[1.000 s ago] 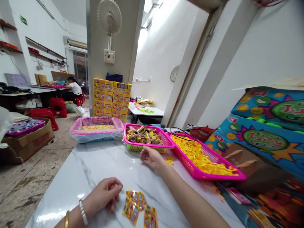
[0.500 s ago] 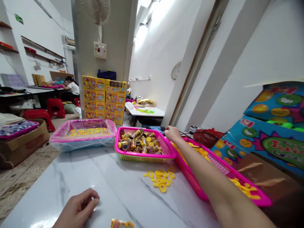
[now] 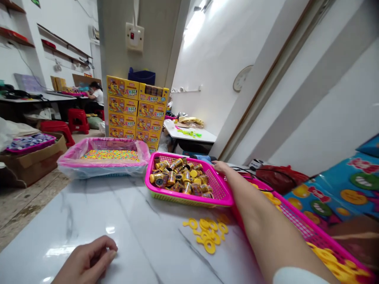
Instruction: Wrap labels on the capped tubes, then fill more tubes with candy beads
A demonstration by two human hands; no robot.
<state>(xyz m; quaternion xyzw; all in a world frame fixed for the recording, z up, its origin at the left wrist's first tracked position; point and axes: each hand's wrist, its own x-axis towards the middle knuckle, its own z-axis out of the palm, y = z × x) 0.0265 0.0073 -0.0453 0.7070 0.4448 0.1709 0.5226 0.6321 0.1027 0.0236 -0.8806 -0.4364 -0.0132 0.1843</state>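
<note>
My left hand [image 3: 89, 258] rests on the marbled white table at the lower left, fingers curled and thumb close to the index finger, with nothing visible in it. My right hand [image 3: 221, 167] stretches far forward past the pink baskets. Its fingertips are at the dark end of a blue object [image 3: 204, 157]; whether they grip it is unclear. Beside that hand stands a pink basket [image 3: 149, 173] of small yellow-brown capped jars [image 3: 183, 177]. Under my right forearm is a long pink basket [image 3: 304, 225] of yellow plastic ring pieces [image 3: 334, 260]. More yellow rings [image 3: 209, 234] lie loose on the table.
A plastic-lined pink basket [image 3: 63, 159] holds tiny coloured beads. Stacked yellow boxes [image 3: 122, 104] stand behind it. Blue printed cartons [image 3: 340, 189] are at the right, near a black cable [image 3: 245, 170]. Far left, a person [image 3: 96, 96] sits at another table.
The view has shifted, so the baskets appear further right and the small yellow object at the bottom edge is out of frame. My right hand stays extended near the blue object.
</note>
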